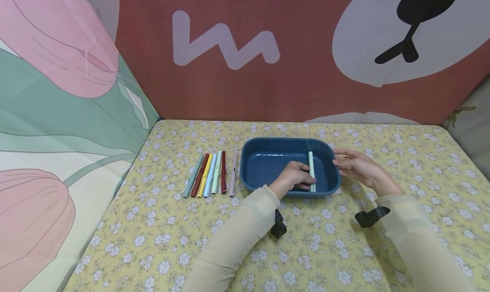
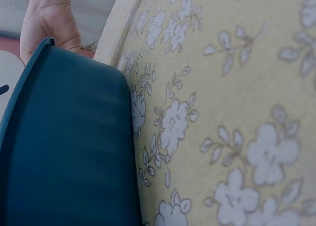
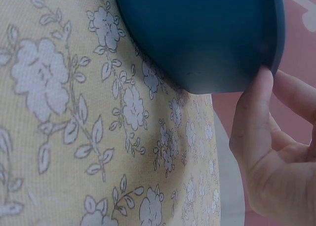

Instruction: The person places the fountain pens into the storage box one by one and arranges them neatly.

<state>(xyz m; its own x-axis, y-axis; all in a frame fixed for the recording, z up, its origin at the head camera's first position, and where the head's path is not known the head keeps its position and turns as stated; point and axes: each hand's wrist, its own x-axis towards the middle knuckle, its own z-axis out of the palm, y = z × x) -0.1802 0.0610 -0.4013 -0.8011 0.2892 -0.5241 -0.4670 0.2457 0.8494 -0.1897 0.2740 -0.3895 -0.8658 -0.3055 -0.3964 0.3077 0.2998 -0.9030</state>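
Observation:
A dark blue plastic box (image 1: pixel 264 164) stands on the table. Inside, near its right end, lies a pale green pen (image 1: pixel 311 164) running from front to back. My left hand (image 1: pixel 292 175) reaches over the front rim and pinches this pen near its front end. The left wrist view shows the box's outer wall (image 2: pixel 69 137) but not the held pen. My right hand (image 1: pixel 357 166) holds the right rim with its fingertips; in the right wrist view, the thumb and a finger (image 3: pixel 254 112) meet at the rim.
Left of the box, several capped pens lie side by side: a grey-green one (image 1: pixel 193 175), dark red ones (image 1: pixel 223 173), a yellow one (image 1: pixel 204 175), pale blue and green ones, and a lilac pen (image 1: pixel 233 173) nearest the box. A flowered cloth (image 1: pixel 172 241) covers the table.

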